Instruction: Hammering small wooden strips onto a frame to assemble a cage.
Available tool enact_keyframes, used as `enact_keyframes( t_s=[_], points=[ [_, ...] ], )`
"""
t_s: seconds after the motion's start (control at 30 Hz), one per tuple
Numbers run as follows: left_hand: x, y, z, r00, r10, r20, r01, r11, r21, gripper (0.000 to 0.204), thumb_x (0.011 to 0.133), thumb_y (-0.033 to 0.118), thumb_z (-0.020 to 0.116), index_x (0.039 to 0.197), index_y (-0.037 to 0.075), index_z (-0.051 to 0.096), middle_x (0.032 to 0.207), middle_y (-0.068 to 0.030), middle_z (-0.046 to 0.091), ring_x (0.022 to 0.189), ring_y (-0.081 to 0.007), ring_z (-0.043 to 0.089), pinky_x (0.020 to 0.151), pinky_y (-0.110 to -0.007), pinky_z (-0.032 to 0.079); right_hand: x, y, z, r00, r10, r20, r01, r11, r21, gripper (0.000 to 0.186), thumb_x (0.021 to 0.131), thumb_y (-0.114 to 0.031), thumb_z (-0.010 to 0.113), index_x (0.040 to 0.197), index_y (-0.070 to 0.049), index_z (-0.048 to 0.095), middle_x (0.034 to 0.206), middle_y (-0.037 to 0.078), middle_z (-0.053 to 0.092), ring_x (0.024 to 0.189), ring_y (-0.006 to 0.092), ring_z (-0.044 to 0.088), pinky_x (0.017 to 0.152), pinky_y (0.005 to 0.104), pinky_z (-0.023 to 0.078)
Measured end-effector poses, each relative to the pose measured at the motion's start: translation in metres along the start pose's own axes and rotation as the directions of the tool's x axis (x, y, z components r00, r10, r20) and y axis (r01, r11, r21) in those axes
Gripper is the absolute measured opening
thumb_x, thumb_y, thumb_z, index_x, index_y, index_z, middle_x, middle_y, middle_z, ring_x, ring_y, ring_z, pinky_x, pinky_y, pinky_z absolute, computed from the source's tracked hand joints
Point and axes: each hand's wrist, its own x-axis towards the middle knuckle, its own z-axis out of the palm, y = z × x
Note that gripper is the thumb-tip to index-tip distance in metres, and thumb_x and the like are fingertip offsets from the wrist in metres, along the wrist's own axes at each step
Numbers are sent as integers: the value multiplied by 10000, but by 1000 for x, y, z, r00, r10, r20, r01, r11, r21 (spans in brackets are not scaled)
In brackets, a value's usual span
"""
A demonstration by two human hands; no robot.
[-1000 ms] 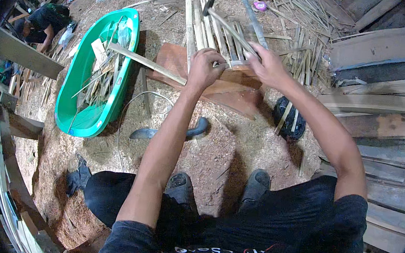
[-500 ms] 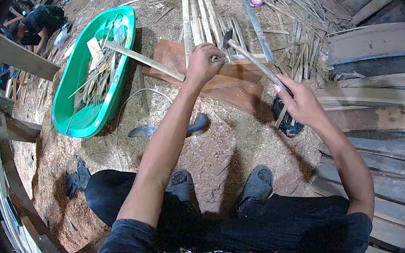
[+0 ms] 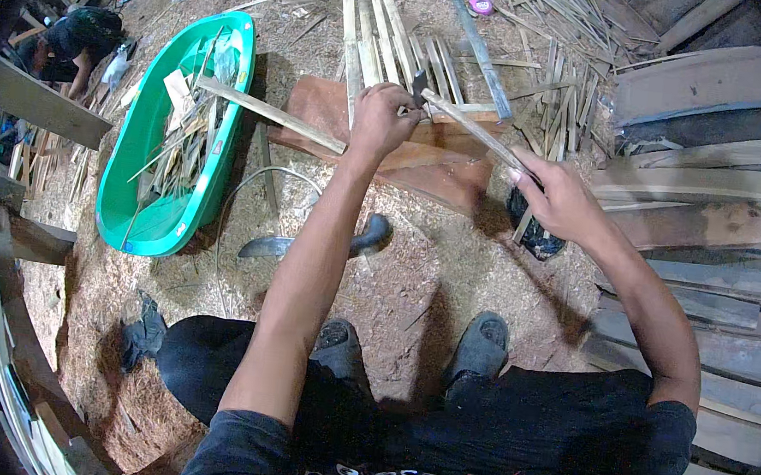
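My right hand (image 3: 556,198) is wrapped round the wooden handle of a hammer (image 3: 477,132). The hammer's dark head is low, right beside the fingers of my left hand (image 3: 384,119). Those left fingers are pinched together over the near ends of pale wooden slats (image 3: 370,46), at a crosspiece; what they pinch is too small to make out. Beneath lies a reddish-brown wooden block (image 3: 434,164). A loose slat (image 3: 273,115) reaches from a green tub (image 3: 209,187) to just left of my left hand.
A machete-like curved blade (image 3: 268,246) lies on the sawdust before my feet. A black bag (image 3: 543,236) sits below my right hand. Stacked boards (image 3: 720,185) line the right side. A bluish slat (image 3: 479,48) lies beyond. At far left another person (image 3: 81,39) bends down.
The hammer head has come down and slightly left, close to my left fingers. My right hand has dipped a little with it. My left hand stays in place.
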Motion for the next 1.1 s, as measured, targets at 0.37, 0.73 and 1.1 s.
enact_keyframes(
  t_s=[0.37, 0.73, 1.1],
  points=[
    [3, 3, 1, 1000, -15, 19, 15, 1000, -13, 126, 719, 138, 776, 798, 44, 746, 878, -105, 722, 881, -292, 676, 824, -386, 523, 0, -6, 0, 997, 31, -70, -28, 999, 38, 381, 995, -171, 532, 1298, 60, 539, 817, 295, 648, 758, 438, 662, 696, 481, 502],
    [3, -1, 3, 999, -19, 38, 19, 1000, 3, 123, 726, 123, 768, 806, 32, 751, 875, -110, 724, 875, -292, 678, 818, -390, 524, 0, -7, 3, 995, 28, -91, -27, 999, 18, 348, 987, -155, 533, 1268, 49, 558, 800, 302, 631, 737, 452, 643, 665, 488, 481],
    [1, 1, 4, 987, -140, 76, 145, 988, -55, 101, 734, 200, 765, 786, 113, 759, 882, -17, 730, 978, -237, 655, 941, -417, 402, 1, -13, 0, 998, 54, -20, -54, 998, -27, 239, 992, -165, 528, 1098, 44, 572, 749, 277, 607, 732, 435, 636, 666, 489, 470]
  ],
)
